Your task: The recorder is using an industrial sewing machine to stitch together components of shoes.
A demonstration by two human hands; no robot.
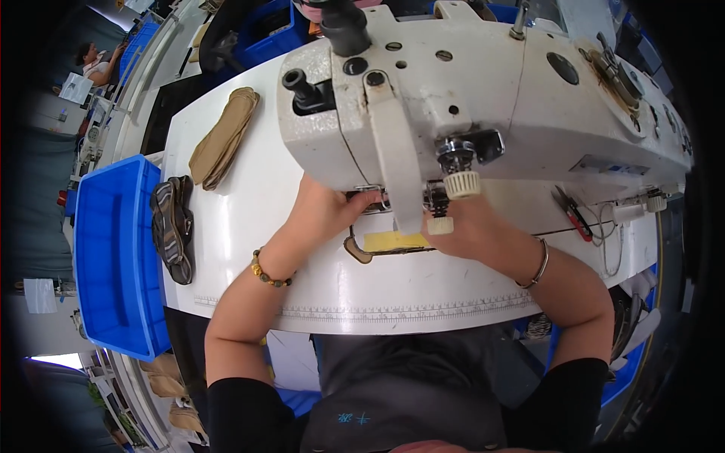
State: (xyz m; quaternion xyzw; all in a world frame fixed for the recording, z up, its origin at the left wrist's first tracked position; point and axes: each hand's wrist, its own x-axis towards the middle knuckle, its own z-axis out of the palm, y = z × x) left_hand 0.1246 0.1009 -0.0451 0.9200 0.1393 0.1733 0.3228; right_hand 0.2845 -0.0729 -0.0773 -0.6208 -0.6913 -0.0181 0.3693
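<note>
A large white sewing machine [483, 83] fills the upper middle of the view. My left hand [326, 210] reaches under its head from the left, fingertips at the needle area. My right hand [468, 230] comes in from the right, partly hidden behind the machine's white knobs. Both hands touch something small at the presser foot; the machine hides it, so I cannot tell what it is. A yellow patch [389, 241] lies on the needle plate just in front of my fingers. A bead bracelet is on my left wrist, a metal bangle on my right.
The white table [249, 211] carries a stack of tan fabric pieces [223, 140] at the far left and a dark striped bundle [174, 226] near its left edge. A blue bin [113, 257] stands to the left. Red-handled snips [574, 215] lie at the right. Another person sits far upper left.
</note>
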